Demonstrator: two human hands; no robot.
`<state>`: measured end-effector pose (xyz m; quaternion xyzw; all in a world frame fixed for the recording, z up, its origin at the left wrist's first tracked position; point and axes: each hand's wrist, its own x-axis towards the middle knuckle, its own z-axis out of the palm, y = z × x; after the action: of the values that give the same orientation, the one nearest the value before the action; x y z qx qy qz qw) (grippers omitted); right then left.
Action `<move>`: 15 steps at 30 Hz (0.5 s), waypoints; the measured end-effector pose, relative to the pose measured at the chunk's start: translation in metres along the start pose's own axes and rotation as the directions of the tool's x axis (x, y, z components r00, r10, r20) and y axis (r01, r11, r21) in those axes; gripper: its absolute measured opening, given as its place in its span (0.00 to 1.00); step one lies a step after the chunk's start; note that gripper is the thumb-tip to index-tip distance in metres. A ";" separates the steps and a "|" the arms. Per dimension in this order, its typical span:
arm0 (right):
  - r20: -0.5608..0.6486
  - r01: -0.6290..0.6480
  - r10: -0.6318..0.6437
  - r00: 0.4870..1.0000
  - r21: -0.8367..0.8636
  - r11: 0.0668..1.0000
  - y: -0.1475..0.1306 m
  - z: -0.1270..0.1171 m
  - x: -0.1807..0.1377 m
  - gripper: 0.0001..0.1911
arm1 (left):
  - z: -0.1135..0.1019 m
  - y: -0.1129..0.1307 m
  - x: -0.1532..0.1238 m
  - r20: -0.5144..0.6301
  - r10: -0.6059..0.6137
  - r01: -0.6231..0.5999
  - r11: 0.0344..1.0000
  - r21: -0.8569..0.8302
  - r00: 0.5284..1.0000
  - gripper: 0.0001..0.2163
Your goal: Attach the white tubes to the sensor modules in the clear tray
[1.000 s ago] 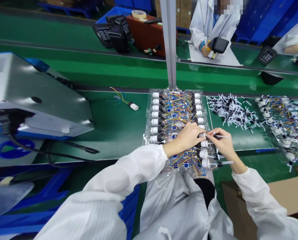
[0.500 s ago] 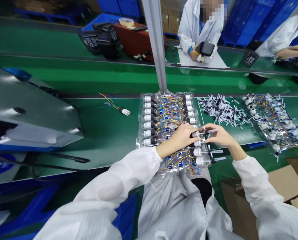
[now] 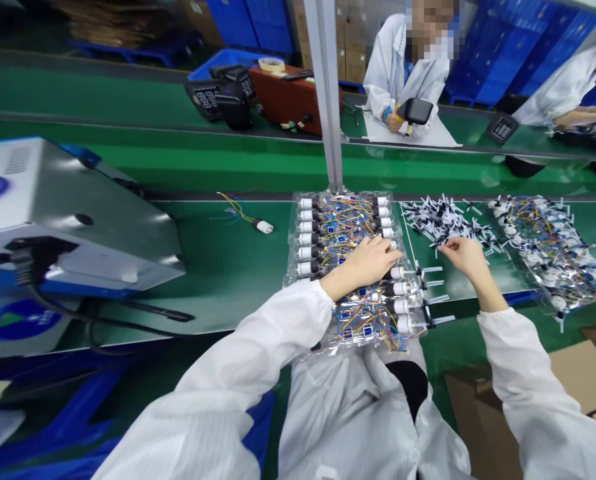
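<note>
A clear plastic tray in front of me holds two columns of white cylindrical parts with black ends, with coloured wires and small blue boards between. My left hand lies over the right-hand column, its fingers curled among the cylinders; what they grip is hidden. Just below it, several white cylinders have black pieces with white strips sticking out to the right. At the near edge of a loose pile of black-and-white strip pieces, my right hand pinches one piece between thumb and finger.
A second tray of wired parts is at the right. One wired white cylinder lies to the left, beside a metal box with a black cable. A metal post rises behind the tray. Across the bench, a person holds a black device.
My right hand has left the cylinder beside my left hand and moved right to the pile. The strip piece it held now sits at that cylinder. My left hand has shifted slightly up the column.
</note>
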<state>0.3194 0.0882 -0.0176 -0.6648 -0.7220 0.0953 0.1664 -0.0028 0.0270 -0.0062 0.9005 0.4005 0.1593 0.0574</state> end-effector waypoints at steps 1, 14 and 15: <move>-0.017 -0.005 0.006 1.000 0.050 0.999 0.002 -0.009 -0.004 0.12 | 0.000 -0.001 -0.001 -0.003 0.006 -0.006 1.000 -0.011 1.000 0.13; 0.118 -0.089 -0.053 0.992 0.920 0.382 -0.100 -0.020 -0.022 0.21 | 0.003 -0.011 0.002 -0.024 -0.038 0.034 0.988 -0.154 0.999 0.16; 0.142 -0.110 -0.061 0.988 0.924 0.367 -0.107 -0.010 -0.021 0.22 | 0.004 -0.010 0.002 -0.029 -0.049 0.043 0.986 -0.162 0.998 0.16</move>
<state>0.2248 0.0557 0.0275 -0.4574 -0.5435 0.5376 0.4544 -0.0073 0.0358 -0.0120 0.8806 0.4079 0.2048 0.1273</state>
